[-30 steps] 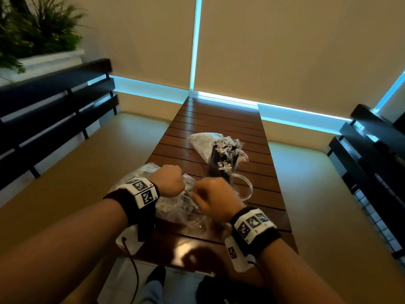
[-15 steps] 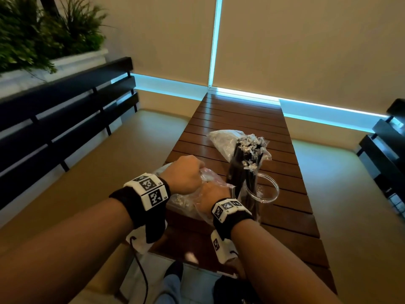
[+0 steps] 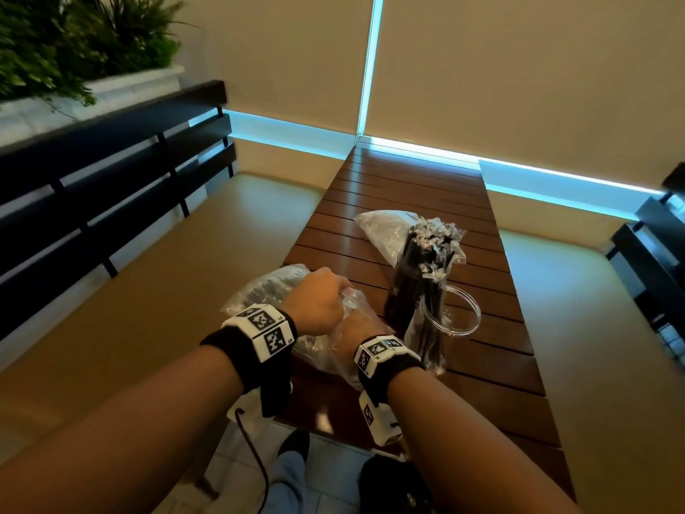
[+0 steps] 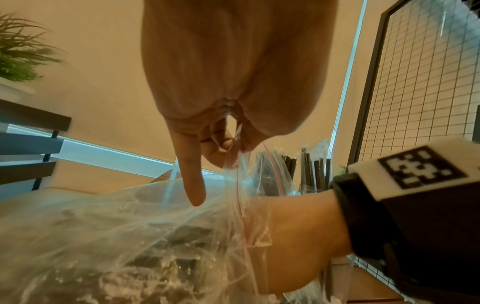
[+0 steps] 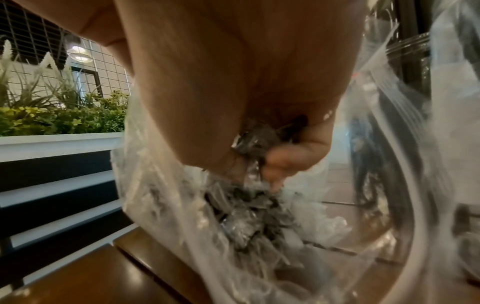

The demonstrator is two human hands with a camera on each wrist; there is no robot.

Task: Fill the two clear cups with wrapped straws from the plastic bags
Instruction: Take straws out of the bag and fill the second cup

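A clear plastic bag (image 3: 265,291) of black wrapped straws lies at the near left of the wooden table (image 3: 407,187). My left hand (image 3: 318,302) pinches the bag's open rim (image 4: 237,156) and holds it up, index finger pointing down. My right hand (image 3: 357,326) is inside the bag, and in the right wrist view it (image 5: 283,156) grips a bunch of wrapped straws (image 5: 249,209). To the right stands a cup packed with black straws (image 3: 419,276). Beside it, a clear cup (image 3: 463,320) holds a few straws.
A second plastic bag (image 3: 381,231) lies behind the cups. Black slatted benches (image 3: 111,187) flank the table, the right one (image 3: 659,246) partly in view. A white planter with green plants (image 3: 74,68) sits at the upper left. The table's near edge is below my wrists.
A second ago both hands worked at the bag's mouth. Since then my right hand has gone into the bag, while my left hand keeps holding the rim. The head view has shifted left.
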